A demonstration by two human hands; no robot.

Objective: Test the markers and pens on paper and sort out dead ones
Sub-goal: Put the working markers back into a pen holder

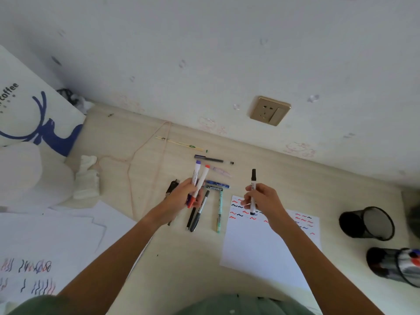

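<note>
My left hand (185,193) holds two white markers upright above the desk: a purple-capped marker (196,170) and a red-capped marker (203,178). My right hand (261,198) grips a black marker (253,185) near its lower end, over the top of the test paper (261,246). That sheet carries red, black and blue squiggles along its upper edge. Several pens (200,215) lie on the desk between my hands, and a black pen (213,159) lies farther back by the wall.
Two black mesh pen cups lie on their sides at the right: an empty cup (368,223) and a cup with markers inside (395,266). More scribbled sheets (45,246) cover the left. A coffee bag (34,110), crumpled tissue (87,178), a hanger (145,160) and chopsticks (181,143) sit behind.
</note>
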